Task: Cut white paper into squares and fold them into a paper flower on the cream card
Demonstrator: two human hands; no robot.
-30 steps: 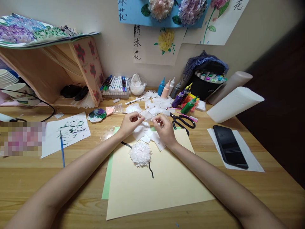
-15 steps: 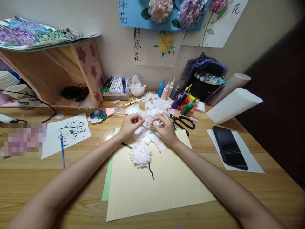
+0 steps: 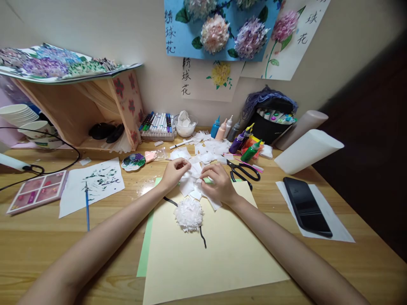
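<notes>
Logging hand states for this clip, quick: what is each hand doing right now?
Left hand: fingers pinched on a white tissue square.
Right hand: curled over the pile of tissue squares, touching it; whether it grips one cannot be told.

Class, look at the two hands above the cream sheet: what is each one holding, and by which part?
Both the left hand and right hand pinch small white tissue squares at the fingertips; the exact edge gripped cannot be told.

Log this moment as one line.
left hand: pinching white paper squares | right hand: on same pile | paper flower: on cream sheet | scissors: idle
</notes>
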